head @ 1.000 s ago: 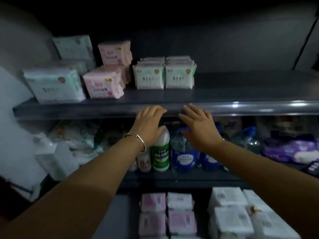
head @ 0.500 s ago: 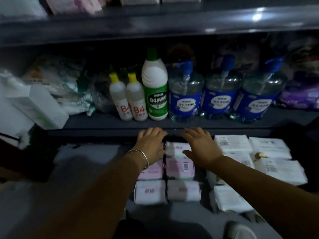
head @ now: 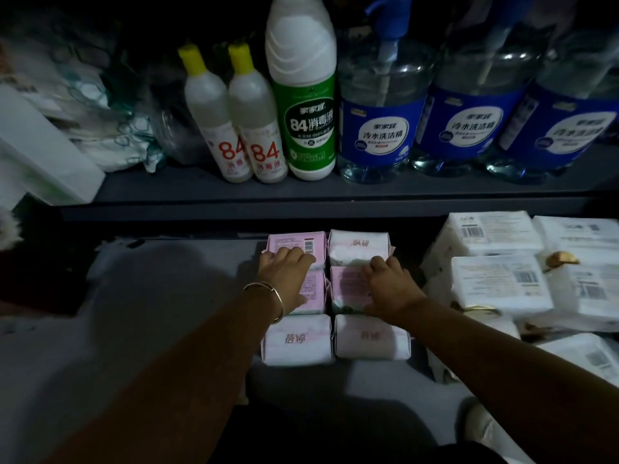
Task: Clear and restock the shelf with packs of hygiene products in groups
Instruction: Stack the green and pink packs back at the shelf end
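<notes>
Both my hands down on the pink and white packs on the bottom shelf, six packs in two columns of three. My left hand, bangle on the wrist, lies over the middle-left pink pack, fingers close together and curled over the near edge of the back-left pink pack. My right hand lies on the middle-right pink pack, fingers bent, tips touching the back-right white pack; cannot tell if either hand actually grips. Front-left pack and front-right pack untouched. White tissue packs stacked just right of the group. Shelf above: two small 84 bottles, a green-label bottle, blue-label pump bottles.
</notes>
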